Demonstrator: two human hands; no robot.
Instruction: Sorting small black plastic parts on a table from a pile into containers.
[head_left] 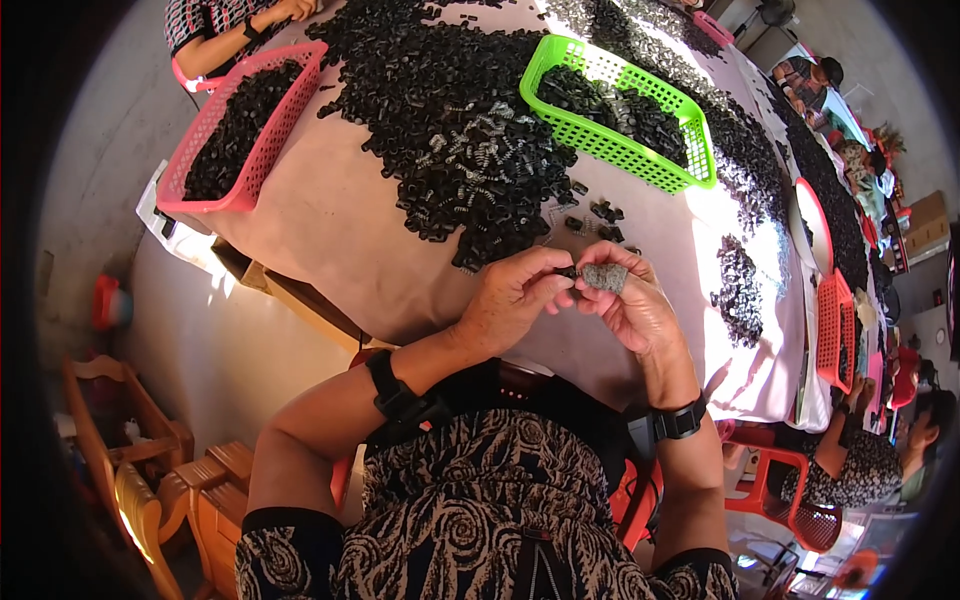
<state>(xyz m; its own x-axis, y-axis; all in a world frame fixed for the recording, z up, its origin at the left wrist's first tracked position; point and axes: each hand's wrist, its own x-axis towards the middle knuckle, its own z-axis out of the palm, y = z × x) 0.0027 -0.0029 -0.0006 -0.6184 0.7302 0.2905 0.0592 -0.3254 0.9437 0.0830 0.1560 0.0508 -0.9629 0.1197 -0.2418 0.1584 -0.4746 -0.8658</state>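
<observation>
My left hand (500,308) is closed, with thumb and forefinger pinching a small black plastic part (567,272) near the table's front edge. Against its other side, my right hand (640,318) has its fingertips closed on the same small part. A grey fabric wrap (606,278) covers one digit of the right hand. The fingers hide most of the part. Just beyond my hands lie several loose black pieces (606,211). Farther off spreads a big heap of black plastic parts (420,90), with shiny metal springs (478,155) on its near side.
On the pinkish table cloth (320,220) stand a green basket (625,160) and a pink basket (262,165), both holding black parts. A red basket (828,330) is at the right. Other people sit around the table. Wooden chairs (205,500) stand at lower left.
</observation>
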